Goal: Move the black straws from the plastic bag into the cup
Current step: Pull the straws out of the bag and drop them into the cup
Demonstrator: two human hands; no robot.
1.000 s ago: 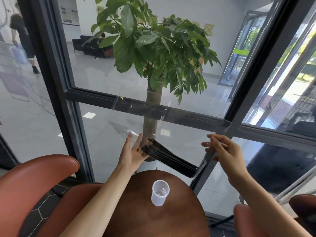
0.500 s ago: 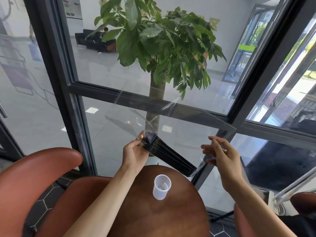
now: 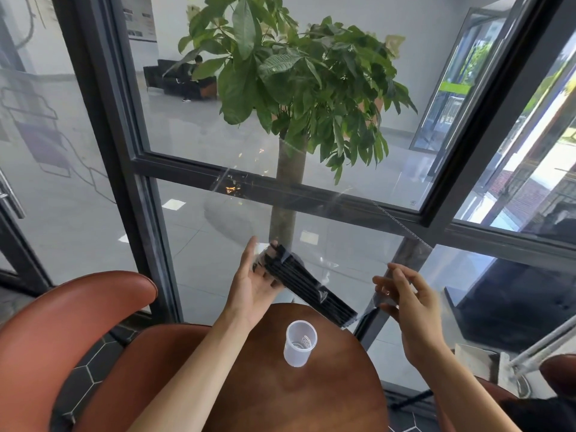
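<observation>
A bundle of black straws (image 3: 307, 288) lies slanted inside a clear plastic bag (image 3: 330, 266), held in the air above the far edge of the table. My left hand (image 3: 251, 283) cups the upper left end of the bundle, thumb up and fingers loosely around the straw tips. My right hand (image 3: 405, 302) pinches the bag's film beside the lower right end of the straws. A translucent plastic cup (image 3: 300, 342) stands upright on the round wooden table (image 3: 311, 397), below the bundle, with no straws in it.
Glass walls with dark frames (image 3: 311, 201) stand just beyond the table, with a potted tree (image 3: 283, 207) behind the glass. Orange-brown chairs (image 3: 62, 319) stand to the left and lower right. A white stand (image 3: 530, 350) is at the right.
My left hand went from an open palm beside the straw tips to holding that end of the bundle. The right hand keeps its pinch on the bag and has barely moved.
</observation>
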